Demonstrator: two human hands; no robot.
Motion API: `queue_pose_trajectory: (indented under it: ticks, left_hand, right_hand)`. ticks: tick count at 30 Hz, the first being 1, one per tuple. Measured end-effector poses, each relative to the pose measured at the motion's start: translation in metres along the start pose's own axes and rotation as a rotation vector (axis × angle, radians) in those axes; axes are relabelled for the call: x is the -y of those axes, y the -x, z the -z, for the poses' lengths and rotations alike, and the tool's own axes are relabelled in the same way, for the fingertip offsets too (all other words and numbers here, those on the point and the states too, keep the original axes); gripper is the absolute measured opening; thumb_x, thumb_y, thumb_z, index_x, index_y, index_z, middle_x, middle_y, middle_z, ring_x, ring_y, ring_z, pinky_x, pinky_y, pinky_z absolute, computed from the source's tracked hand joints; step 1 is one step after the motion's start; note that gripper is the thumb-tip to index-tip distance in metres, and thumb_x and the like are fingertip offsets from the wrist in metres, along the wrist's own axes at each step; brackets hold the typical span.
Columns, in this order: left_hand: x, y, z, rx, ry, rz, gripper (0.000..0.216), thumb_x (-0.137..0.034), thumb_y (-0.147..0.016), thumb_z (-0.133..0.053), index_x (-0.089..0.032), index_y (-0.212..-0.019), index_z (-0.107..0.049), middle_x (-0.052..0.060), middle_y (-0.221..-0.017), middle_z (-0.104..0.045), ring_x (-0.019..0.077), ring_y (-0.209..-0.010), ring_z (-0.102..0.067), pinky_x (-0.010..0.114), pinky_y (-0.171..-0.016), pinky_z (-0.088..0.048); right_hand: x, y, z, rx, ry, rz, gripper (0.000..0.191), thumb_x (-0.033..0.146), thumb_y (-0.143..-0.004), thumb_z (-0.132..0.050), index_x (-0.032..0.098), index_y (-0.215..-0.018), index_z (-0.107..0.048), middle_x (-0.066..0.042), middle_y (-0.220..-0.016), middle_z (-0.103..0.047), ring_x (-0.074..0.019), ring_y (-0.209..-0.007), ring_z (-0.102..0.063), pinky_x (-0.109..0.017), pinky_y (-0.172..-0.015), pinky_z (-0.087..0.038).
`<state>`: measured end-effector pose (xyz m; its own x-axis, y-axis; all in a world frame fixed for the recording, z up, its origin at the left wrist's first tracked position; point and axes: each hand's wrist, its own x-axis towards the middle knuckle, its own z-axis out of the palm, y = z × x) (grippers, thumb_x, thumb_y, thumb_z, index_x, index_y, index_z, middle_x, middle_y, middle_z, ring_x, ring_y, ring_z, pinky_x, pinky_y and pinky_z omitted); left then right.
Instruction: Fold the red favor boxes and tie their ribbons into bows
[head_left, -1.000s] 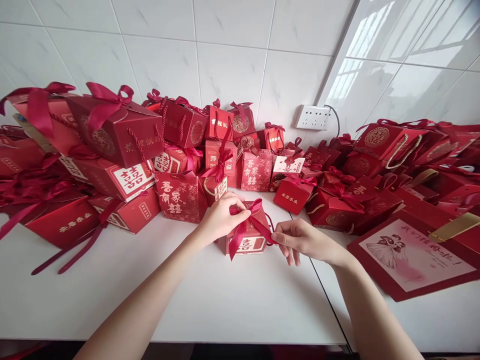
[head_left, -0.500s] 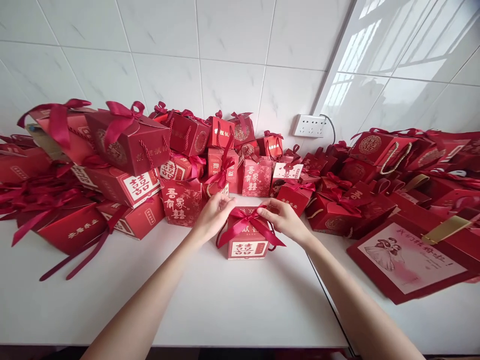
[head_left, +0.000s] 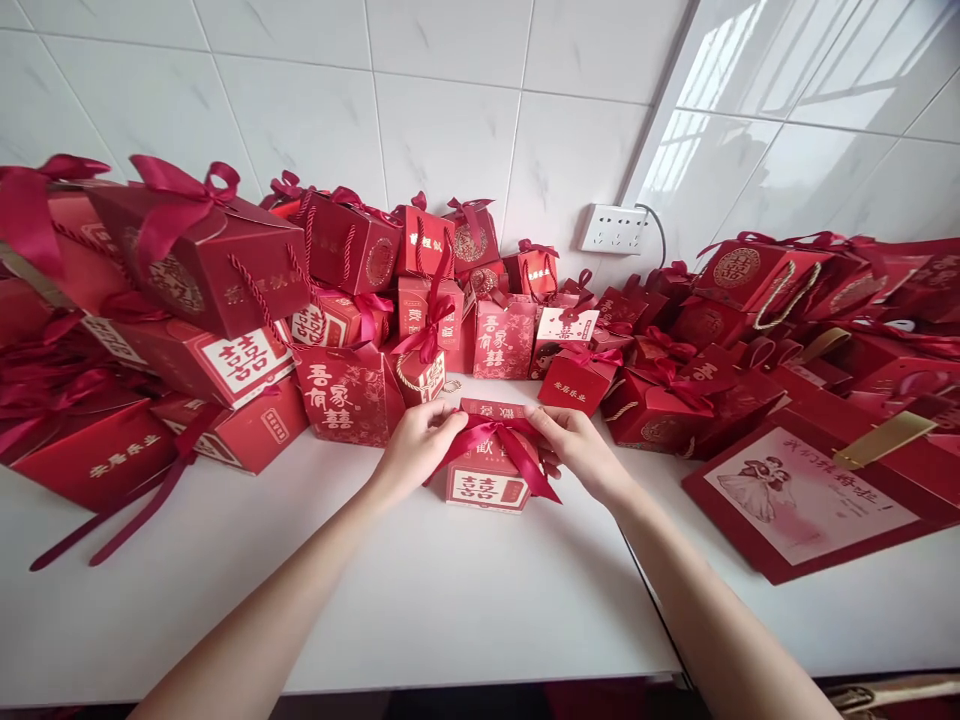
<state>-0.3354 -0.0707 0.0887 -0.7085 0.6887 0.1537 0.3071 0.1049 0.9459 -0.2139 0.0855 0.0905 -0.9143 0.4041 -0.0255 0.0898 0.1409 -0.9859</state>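
A small red gift box (head_left: 486,489) with a white double-happiness panel stands on the white table (head_left: 450,600) in front of me. A dark red ribbon (head_left: 501,434) is tied in a bow across its top, and one tail hangs down at the right front. My left hand (head_left: 420,446) pinches the bow's left loop between thumb and fingers. On the other side, my right hand (head_left: 581,448) has its thumb and fingers closed on the right loop. The fingertips partly hide both loops.
Stacked red gift boxes (head_left: 225,265) with bows rise at the left, and more boxes (head_left: 504,345) line the tiled wall. To the right lies a large red bag (head_left: 802,500) with a couple's picture. A white power strip (head_left: 615,229) is on the wall. A seam crosses the table at right.
My left hand has come down and inward onto the bow's left loop. My right hand stays at the right loop, which is drawn outward. The camera view has shifted slightly.
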Motion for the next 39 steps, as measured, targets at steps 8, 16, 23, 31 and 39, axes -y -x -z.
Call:
queue_pose_trajectory:
  ticks: [8,16,23,31,39]
  left_hand:
    - [0.0,0.0,-0.007,-0.089,0.027,0.011,0.039,-0.044,-0.076,-0.051,-0.019,-0.054,-0.031,-0.006,-0.052,-0.029,0.0089,-0.051,-0.03,0.023,-0.05,-0.024]
    - [0.001,-0.004,-0.001,-0.068,0.082,0.042,0.035,-0.047,-0.074,-0.054,-0.019,-0.057,-0.04,-0.006,-0.052,-0.034,0.0096,-0.05,-0.034,0.024,-0.051,-0.026]
    - [0.008,-0.004,-0.005,-0.059,0.132,0.053,0.031,-0.043,-0.073,-0.058,-0.018,-0.059,-0.044,-0.004,-0.057,-0.044,0.0107,-0.057,-0.042,0.023,-0.055,-0.032]
    - [0.016,0.005,-0.02,-0.19,0.119,0.037,0.033,-0.039,-0.074,-0.051,-0.019,-0.057,-0.033,-0.006,-0.054,-0.035,0.0092,-0.055,-0.035,0.022,-0.052,-0.028]
    - [0.012,0.01,-0.022,-0.232,0.1,-0.001,0.033,-0.038,-0.075,-0.05,-0.019,-0.056,-0.031,-0.006,-0.052,-0.031,0.0088,-0.053,-0.032,0.022,-0.051,-0.027]
  right_hand:
    - [0.0,0.001,0.003,0.049,-0.071,-0.051,0.05,0.065,-0.066,-0.062,0.016,-0.065,-0.05,0.004,-0.052,-0.048,-0.0071,-0.041,-0.046,-0.02,-0.038,-0.043]
    - [-0.002,0.002,0.008,0.105,-0.059,-0.02,0.047,0.062,-0.072,-0.06,0.016,-0.065,-0.05,0.005,-0.052,-0.044,-0.0062,-0.042,-0.044,-0.019,-0.037,-0.043]
    - [-0.005,0.0,0.005,0.122,-0.143,-0.054,0.043,0.057,-0.071,-0.063,0.016,-0.067,-0.053,0.003,-0.057,-0.05,-0.0081,-0.048,-0.048,-0.019,-0.039,-0.041]
    - [-0.015,-0.007,0.011,0.127,-0.342,-0.137,0.037,0.046,-0.065,-0.072,0.016,-0.063,-0.051,0.007,-0.052,-0.04,-0.0048,-0.044,-0.035,-0.019,-0.042,-0.029]
    - [-0.016,-0.008,0.013,0.111,-0.32,-0.147,0.04,0.046,-0.059,-0.075,0.017,-0.06,-0.047,0.005,-0.054,-0.044,-0.0064,-0.047,-0.038,-0.021,-0.046,-0.03]
